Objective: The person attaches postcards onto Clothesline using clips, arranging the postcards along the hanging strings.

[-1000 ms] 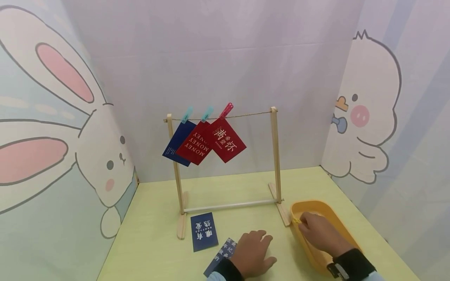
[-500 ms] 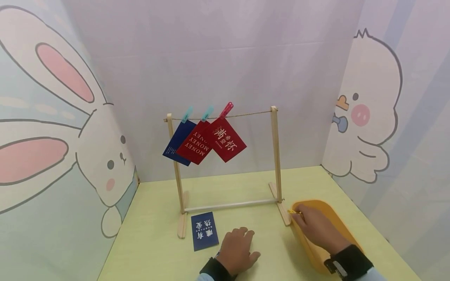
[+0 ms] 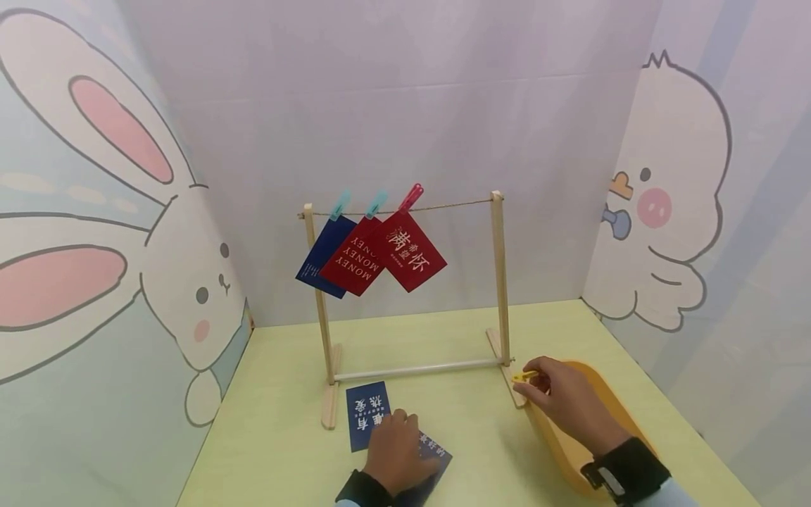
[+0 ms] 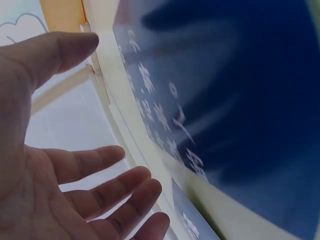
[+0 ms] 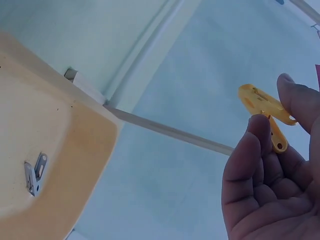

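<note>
My left hand [image 3: 395, 454] hovers over a dark blue card [image 3: 438, 452] with white lettering on the table, fingers spread. In the left wrist view a gap shows between its fingertips and that card [image 4: 260, 110]. A second blue card [image 3: 361, 412] lies just left, partly behind the fingers. Between thumb and fingers, my right hand [image 3: 570, 401] pinches a yellow clothespin [image 5: 262, 102] above the left rim of a yellow basin [image 3: 608, 387]. Another clothespin, grey [image 5: 35, 175], lies inside the basin, visible in the right wrist view.
Behind the hands stands a wooden rack [image 3: 500, 282] with a string [image 3: 456, 205]. From it hang a blue card [image 3: 317, 267] and two overlapping red cards [image 3: 412, 253], held by two light blue clothespins [image 3: 376, 204] and a red clothespin [image 3: 412, 197]. Printed cloth walls surround the table.
My left hand has moved left across the lower blue card, uncovering its right side. The right hand has shifted slightly left, and the yellow clothespin shows more clearly beyond the basin rim.
</note>
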